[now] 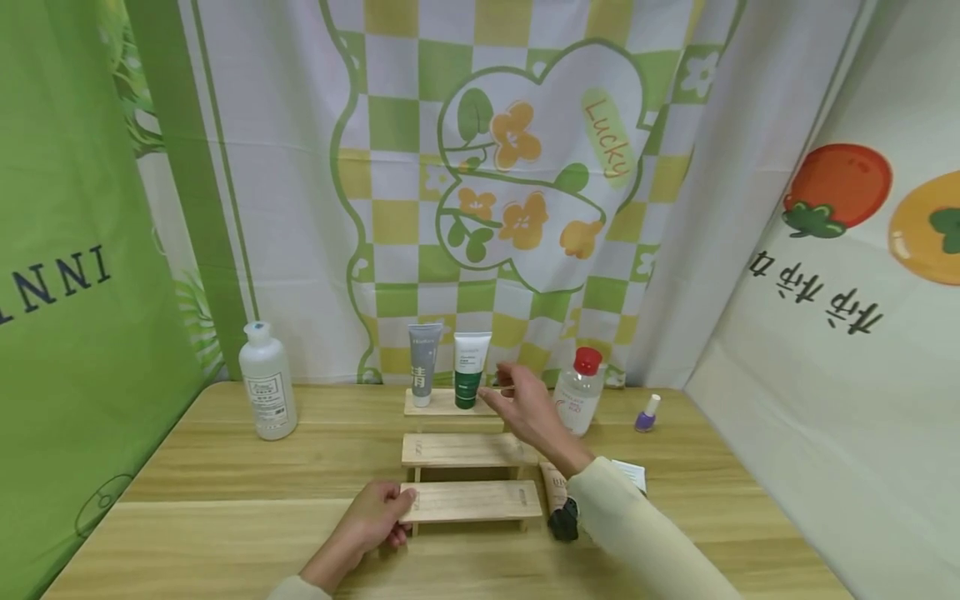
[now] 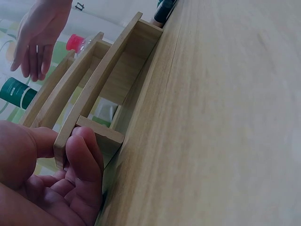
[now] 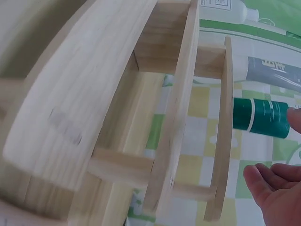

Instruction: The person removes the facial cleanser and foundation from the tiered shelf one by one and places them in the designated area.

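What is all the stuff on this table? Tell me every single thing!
three-step wooden rack: 1, pale wood, table centre
grey tube: 1, top step, left
green-and-white tube: 1, top step, beside the grey one
frosted white bottle: 1, back left
clear bottle with red cap: 1, right of rack
purple nail polish bottle: 1, back right
beige tube with black cap: 1, lying right of rack
wooden table: 1, light brown
left hand: grips the lowest step's end
right hand: open, near the green-and-white tube
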Demonstrator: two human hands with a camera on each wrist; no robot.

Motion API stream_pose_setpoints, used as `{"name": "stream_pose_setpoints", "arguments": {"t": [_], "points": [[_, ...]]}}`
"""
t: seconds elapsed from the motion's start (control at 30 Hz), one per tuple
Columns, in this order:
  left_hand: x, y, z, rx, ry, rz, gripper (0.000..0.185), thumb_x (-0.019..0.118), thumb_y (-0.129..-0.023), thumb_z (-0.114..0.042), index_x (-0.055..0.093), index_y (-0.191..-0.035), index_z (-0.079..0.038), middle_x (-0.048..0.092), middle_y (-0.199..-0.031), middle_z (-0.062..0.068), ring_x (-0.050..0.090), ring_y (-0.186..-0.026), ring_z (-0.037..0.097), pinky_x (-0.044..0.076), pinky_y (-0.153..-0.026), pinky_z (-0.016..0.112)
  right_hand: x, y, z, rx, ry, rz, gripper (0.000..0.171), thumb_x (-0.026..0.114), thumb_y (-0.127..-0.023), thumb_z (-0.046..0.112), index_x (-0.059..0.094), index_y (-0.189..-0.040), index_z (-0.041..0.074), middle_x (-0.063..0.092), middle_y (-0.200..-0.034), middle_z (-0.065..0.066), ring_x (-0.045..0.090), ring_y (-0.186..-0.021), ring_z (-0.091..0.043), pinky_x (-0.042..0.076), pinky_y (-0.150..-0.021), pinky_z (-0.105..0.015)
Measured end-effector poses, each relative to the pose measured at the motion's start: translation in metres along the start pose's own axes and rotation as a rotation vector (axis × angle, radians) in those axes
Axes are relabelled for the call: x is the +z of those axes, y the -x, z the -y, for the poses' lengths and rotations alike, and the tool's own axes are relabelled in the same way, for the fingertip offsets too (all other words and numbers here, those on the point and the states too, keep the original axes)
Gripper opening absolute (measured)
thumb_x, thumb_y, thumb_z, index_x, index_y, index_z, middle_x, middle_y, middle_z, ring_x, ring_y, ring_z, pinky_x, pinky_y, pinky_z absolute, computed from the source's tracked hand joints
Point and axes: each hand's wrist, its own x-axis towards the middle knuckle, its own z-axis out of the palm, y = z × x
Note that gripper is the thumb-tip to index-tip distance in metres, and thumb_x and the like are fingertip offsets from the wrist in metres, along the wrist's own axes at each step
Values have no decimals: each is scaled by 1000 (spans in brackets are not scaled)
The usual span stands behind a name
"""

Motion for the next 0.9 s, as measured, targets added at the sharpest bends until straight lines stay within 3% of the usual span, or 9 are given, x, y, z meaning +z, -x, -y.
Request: {"name": "stream_pose_setpoints", "arguments": {"t": [0.33,0.67,0.9], "points": [[0,0,-1,-3,-16,1,31,57,-99,-25,51,-75,-6,60,-67,6,56,-49,11,52,-47,25,11,-9,5,-16,-78,-8,57,70,-92,27,49,-135,-4,60,-122,-22,61,-112,-38,53,-94,-43],[-1,0,0,-5,-16,6,32,57,-99,-27,50,-75,-7,60,-68,6,57,-50,11,52,-48,25,20,-15,14,-20,-85,-18,40,70,-92,25,58,-124,4,66,-110,-11,65,-101,-24,57,-85,-35],[-1,0,1,-3,-5,-1,31,58,-99,-25,51,-76,-5,60,-67,7,56,-49,11,52,-47,25,28,-13,13,-36,-80,-66,35,70,-93,20,57,-120,1,67,-107,-13,66,-98,-24,57,-84,-35]]}}
